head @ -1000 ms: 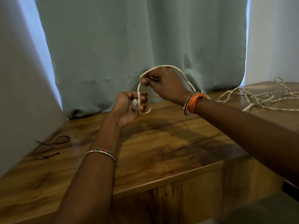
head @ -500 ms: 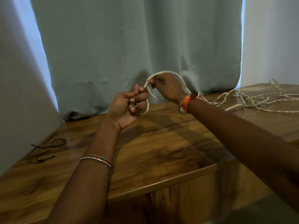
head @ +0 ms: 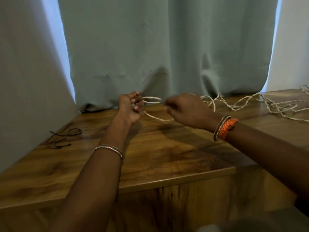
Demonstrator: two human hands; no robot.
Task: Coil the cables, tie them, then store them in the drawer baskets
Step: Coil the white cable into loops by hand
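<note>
Dim room; daylight leaks past the curtain (head: 167, 39) edges at 11 and 1 o'clock. Soft glare streaks the counter (head: 167, 156). Hands slightly motion-blurred; wide-angle bending at the edges.

Left hand (head: 131, 107): lower than a second ago, now a closed fist just above the tabletop (head: 167, 153).
Right hand (head: 185, 108): was just above the left and nearly touching it; now drawn off to the right, level with it, fingers pinched.
White cable (head: 153, 117): tall arch over the right hand gone; now low flat loops strung between both hands.
</note>
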